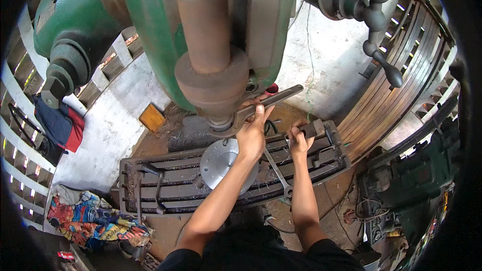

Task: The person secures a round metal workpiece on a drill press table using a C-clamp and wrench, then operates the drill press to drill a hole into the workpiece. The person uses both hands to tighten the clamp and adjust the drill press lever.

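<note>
My left hand (251, 138) is closed around a large open-end wrench (273, 98). The wrench's jaw end sits at the collar (220, 126) at the bottom of a brown metal spindle (211, 68), and its handle slants up to the right. My right hand (299, 140) is curled into a grip on a dark metal block-shaped tool (313, 128) above the right part of the slotted machine table (173, 159). Fingers hide part of that tool. Below the spindle, a round silver plate (213, 168) lies on the table, partly covered by my left forearm. A long combination wrench (277, 170) rests between my arms.
The green machine body (150, 25) and a crank handle (374, 17) hang overhead. Clamps (159, 193) sit on the table among metal chips. A colourful cloth (95, 216) lies at lower left, a yellow-brown block (151, 118) behind the table, wooden slats (386, 90) at right.
</note>
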The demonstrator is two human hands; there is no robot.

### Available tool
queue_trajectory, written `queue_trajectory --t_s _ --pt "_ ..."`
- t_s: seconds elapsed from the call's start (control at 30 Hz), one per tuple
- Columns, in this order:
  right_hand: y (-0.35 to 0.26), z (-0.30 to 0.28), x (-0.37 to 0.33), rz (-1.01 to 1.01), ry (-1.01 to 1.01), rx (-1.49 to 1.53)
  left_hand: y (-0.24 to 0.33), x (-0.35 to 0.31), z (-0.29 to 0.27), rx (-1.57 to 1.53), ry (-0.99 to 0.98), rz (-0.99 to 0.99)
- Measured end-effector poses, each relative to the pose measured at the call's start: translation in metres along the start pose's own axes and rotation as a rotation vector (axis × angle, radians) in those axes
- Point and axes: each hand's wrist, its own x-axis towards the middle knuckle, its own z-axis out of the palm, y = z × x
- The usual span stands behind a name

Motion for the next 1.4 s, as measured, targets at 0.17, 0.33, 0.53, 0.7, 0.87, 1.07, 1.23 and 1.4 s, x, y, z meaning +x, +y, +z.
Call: queue_trajectory --t_s 0.17,0.33,0.53,0.7,0.87,1.07,1.23,1.4 --pt "0.018 0.003 0.018 -0.029 -0.073 0.098 -0.007 0.004 0.002 0.043 0.052 0.016" --pt "0.022 -0.015 0.017 0.033 -0.173 0.124 -0.01 0.005 0.001 0.086 0.092 0.017" --pt "0.024 0.001 0.036 -0.185 -0.218 0.238 -0.012 0.007 -0.003 0.11 0.017 0.079" --pt "0.021 0.008 0.061 0.194 -0.202 0.012 -0.011 0.007 -0.004 0.156 0.03 0.067" --pt "0.031 -0.001 0.066 -0.214 -0.288 0.45 -0.01 0.005 0.0 0.236 0.124 0.041" --pt "0.073 0.005 0.067 -0.101 -0.203 -0.138 -0.008 0.013 -0.006 0.284 0.229 -0.134" --pt "0.082 0.006 0.074 -0.196 -0.163 0.172 -0.014 0.013 -0.014 0.391 0.162 -0.042" --pt "0.08 0.003 0.073 0.195 -0.269 0.029 -0.018 0.026 -0.014 0.332 0.205 -0.242"
